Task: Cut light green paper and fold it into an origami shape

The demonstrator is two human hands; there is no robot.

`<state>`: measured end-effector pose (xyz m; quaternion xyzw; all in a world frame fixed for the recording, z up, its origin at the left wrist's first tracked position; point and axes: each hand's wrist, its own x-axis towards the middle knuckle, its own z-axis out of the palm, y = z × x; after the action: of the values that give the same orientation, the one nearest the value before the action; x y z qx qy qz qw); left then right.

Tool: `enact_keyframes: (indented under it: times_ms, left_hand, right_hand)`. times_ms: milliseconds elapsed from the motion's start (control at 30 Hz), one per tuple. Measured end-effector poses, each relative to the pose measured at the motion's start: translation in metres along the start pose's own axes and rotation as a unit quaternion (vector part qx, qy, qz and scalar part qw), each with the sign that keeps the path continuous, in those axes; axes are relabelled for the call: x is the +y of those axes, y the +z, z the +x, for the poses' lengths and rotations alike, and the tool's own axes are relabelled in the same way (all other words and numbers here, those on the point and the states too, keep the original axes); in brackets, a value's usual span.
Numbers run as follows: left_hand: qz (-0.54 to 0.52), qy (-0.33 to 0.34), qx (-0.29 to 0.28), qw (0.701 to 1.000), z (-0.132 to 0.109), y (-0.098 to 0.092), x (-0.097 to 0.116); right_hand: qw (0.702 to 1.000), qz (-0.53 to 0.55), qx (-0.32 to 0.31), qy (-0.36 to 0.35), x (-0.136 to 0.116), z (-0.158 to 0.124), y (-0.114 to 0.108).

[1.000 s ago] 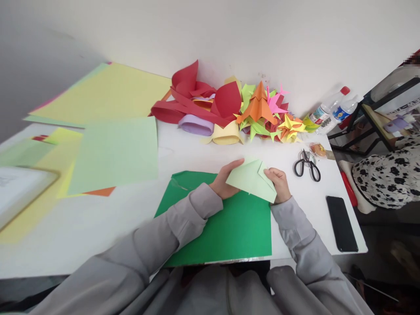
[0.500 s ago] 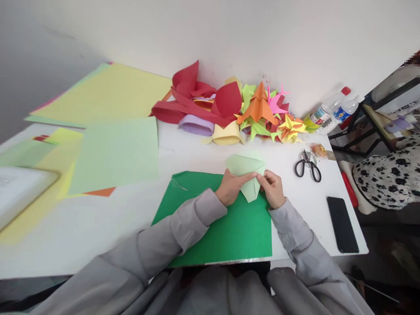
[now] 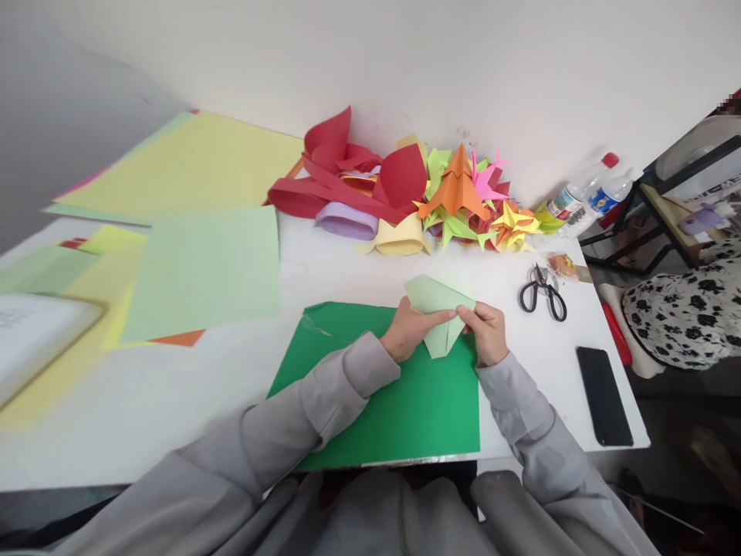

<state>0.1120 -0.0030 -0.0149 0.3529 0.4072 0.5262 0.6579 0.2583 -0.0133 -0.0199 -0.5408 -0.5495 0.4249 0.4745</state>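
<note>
A pale green folded paper point(image 3: 438, 297) is held between my two hands, over the far right part of a dark green sheet point(image 3: 399, 417). My left hand point(image 3: 407, 328) grips its left side, thumb laid across the front and the other fingers behind it. My right hand point(image 3: 487, 332) pinches the paper's right edge between thumb and fingers. The two thumbs nearly meet at the middle of the folds. A narrow tapered end of the paper points down toward me. The fingers behind the paper are hidden.
Folded paper shapes, an orange one point(image 3: 459, 189) among them, and red paper strips point(image 3: 359, 185) lie along the wall. Scissors point(image 3: 542, 293), a black phone point(image 3: 603, 395) and bottles point(image 3: 602, 197) are at right. Paper sheets point(image 3: 208, 270) cover the left. A person in a patterned garment point(image 3: 688, 309) sits at right.
My right hand has moved slightly right along with the paper's right edge. The paper has turned a little and its far left flap looks flatter. My left hand has hardly moved.
</note>
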Motion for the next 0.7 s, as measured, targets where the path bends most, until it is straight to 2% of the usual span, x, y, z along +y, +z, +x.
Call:
enact_keyframes:
  times_ms: [167,267,467,700]
  left_hand:
    - [-0.009,-0.024,0.007,1.0,0.0014,-0.0013,0.0031]
    - [-0.005,-0.038,0.013,0.999,0.0011,-0.0019,0.0032]
    - [0.014,-0.04,0.001,0.999,0.0009,-0.0019,0.0016]
    - [-0.015,-0.039,-0.011,0.999,0.0011,-0.0016,0.0054]
  right_hand:
    - [1.0,-0.008,-0.008,0.002,-0.0018,-0.0003,0.001]
    - [1.0,-0.023,0.008,-0.01,-0.0036,0.0003,0.0]
    - [0.999,-0.023,0.02,-0.013,-0.0059,0.0011,-0.002]
    - [0.999,-0.042,0.02,-0.01,-0.0031,0.0017,0.0009]
